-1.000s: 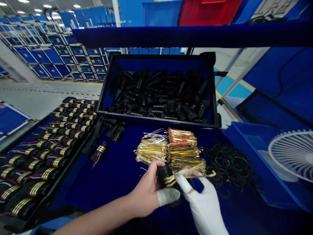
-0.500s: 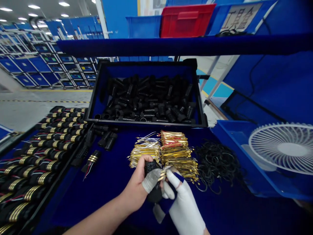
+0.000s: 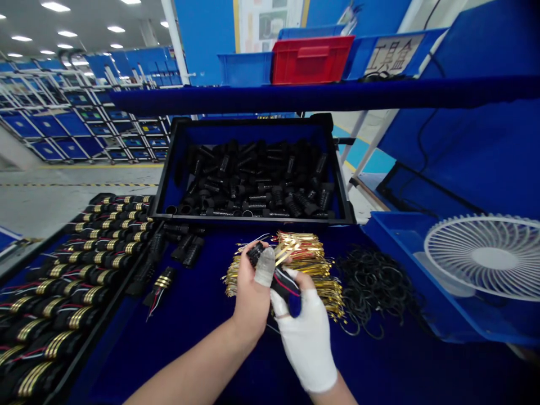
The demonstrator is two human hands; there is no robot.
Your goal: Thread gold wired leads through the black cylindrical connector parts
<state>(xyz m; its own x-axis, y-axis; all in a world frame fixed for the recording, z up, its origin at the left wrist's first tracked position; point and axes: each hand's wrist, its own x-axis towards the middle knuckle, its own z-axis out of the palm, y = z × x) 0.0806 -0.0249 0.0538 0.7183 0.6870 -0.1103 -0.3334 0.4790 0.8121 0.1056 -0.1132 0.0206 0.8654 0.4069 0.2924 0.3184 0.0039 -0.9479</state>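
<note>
— Two hands, one small part, and a very full bench. Start with the big things: what's on it?

— A blue work surface (image 3: 202,315) runs under everything. At the far side sits a black bin (image 3: 177,163) heaped with black sleeves. On the left, a tray (image 3: 97,315) holds rows of black pieces with gold bands. On the right, a white fan (image 3: 485,256) lies in a blue tub. In the middle, a heap of gold strips (image 3: 320,264), with a tangle of black rings (image 3: 379,287) just to its right.

— And the part itself?

— It's a black sleeve (image 3: 255,254), held up over the near edge of the gold strips. The left hand (image 3: 248,298), bare but for a taped thumb, is curled around it, thumb pressed along its side. The right hand (image 3: 306,337), in a white glove, is closed just beside it, fingers bent in toward the sleeve's lower end, where red and blue wires (image 3: 289,287) trail out.

— Which way does it point?

— Its long axis tilts up and away from the person, open end toward the far bin, wired end down toward the gloved fingers. The left hand carries it. The right is touching, or very nearly, at the near end; I can't tell exactly what it pinches.
</note>
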